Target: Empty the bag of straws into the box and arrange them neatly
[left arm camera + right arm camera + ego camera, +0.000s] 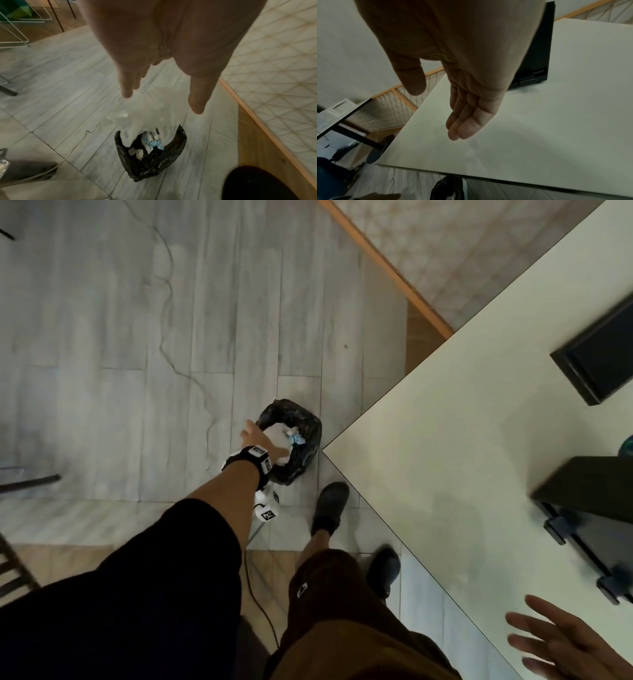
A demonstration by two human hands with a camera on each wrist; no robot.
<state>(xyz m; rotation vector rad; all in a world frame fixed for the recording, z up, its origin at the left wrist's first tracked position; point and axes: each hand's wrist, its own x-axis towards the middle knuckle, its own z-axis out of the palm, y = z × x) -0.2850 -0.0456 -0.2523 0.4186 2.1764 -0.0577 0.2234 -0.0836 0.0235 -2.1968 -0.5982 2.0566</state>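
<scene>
Head view: left hand stretched down over black-lined bin on the floor, fingers straight and released. Clear bag, blurred, just below fingertips, above bin mouth. Right hand spread flat, empty, above table near its edge. Black box well apart, on the table.

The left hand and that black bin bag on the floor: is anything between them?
Yes. In the left wrist view a blurred, clear plastic bag hangs in the air between the open left hand and the black bin bag.
</scene>
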